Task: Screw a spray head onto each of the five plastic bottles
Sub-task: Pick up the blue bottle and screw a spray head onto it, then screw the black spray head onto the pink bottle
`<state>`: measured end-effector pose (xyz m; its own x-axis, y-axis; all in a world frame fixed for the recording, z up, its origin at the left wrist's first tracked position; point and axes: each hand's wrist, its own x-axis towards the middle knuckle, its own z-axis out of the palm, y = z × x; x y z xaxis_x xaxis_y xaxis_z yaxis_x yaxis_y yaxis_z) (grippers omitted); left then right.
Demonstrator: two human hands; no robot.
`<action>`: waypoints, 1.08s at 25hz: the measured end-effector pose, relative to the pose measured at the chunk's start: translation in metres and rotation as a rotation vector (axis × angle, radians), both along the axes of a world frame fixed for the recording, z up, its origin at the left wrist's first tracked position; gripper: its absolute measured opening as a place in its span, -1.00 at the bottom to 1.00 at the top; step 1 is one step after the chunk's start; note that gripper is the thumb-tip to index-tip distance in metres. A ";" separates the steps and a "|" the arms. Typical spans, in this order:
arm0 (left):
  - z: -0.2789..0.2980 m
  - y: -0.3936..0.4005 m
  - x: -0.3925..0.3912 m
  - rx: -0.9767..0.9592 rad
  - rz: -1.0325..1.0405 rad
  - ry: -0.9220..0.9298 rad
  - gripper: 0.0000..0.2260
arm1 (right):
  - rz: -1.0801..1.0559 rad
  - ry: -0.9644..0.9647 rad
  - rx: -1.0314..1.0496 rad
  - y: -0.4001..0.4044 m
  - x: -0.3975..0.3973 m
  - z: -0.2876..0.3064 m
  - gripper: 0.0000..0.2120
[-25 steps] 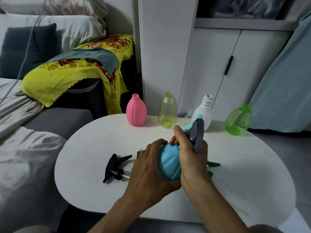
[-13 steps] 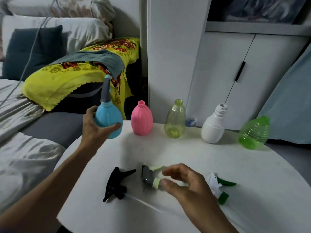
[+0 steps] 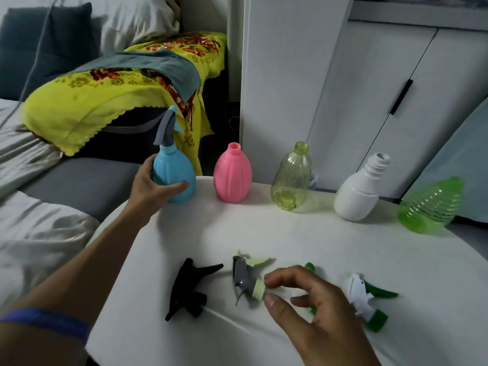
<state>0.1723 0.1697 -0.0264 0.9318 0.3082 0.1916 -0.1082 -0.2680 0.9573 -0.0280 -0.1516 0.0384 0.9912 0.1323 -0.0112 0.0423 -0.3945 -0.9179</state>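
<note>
Spray heads lie loose at the near side of the white bench [image 3: 303, 233], the landmark for all that follows. On its near middle the right hand [image 3: 314, 305] hovers with fingers curled, thumb and forefinger closing round the pale green collar of the grey-and-green spray head [image 3: 247, 277]; whether they have pinched it yet I cannot tell. That head is probably the next to be fitted. Just left of it on the bench lies the black spray head [image 3: 191, 286], and to the right the white-and-green spray head [image 3: 365, 297]; a further green piece is mostly hidden behind the hand.

Open bench top lies between these heads and the far row, leaving room to bring a bottle forward.

At the bench's far-left edge the left hand [image 3: 150, 186] wraps the belly of the blue bottle [image 3: 174, 175], already wearing its grey head, and seems to be standing it at the end of the row. It sits very near the rim, so a careless release could tip it off. Along the far edge, going right, stand the pink bottle [image 3: 232, 173], yellow-green bottle [image 3: 291, 178], white bottle [image 3: 360, 191] and green bottle [image 3: 430, 204], all with bare necks. Four remain.
</note>
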 end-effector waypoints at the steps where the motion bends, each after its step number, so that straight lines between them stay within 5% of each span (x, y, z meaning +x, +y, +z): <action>1: 0.000 -0.001 -0.001 0.019 0.005 0.003 -0.19 | 0.011 -0.028 -0.012 0.000 0.000 -0.004 -0.73; 4: 0.000 0.001 -0.009 -0.039 0.021 0.063 0.08 | 0.050 -0.264 -0.275 0.008 -0.004 -0.010 -0.84; 6: -0.002 0.006 -0.023 -0.045 0.070 0.120 0.14 | 0.189 -0.518 -0.574 0.025 -0.007 -0.018 -0.65; 9: -0.007 0.012 -0.056 0.039 0.160 0.113 -0.12 | 0.420 -0.576 -0.929 0.061 -0.013 -0.040 -0.33; 14: 0.045 0.005 -0.081 0.218 0.487 -0.216 -0.76 | 0.504 -0.489 -1.156 0.085 -0.025 -0.051 -0.63; 17: 0.080 -0.029 -0.088 0.344 0.348 -0.417 -0.81 | 0.465 -0.521 -1.053 0.080 -0.028 -0.047 -0.67; 20: 0.081 -0.075 -0.092 0.412 0.148 -0.381 -0.80 | 0.437 -0.633 -0.936 0.068 -0.028 -0.040 -0.71; 27: 0.054 -0.131 -0.045 0.307 0.167 -0.007 -0.24 | 0.015 -0.293 0.146 -0.007 -0.010 0.014 -0.53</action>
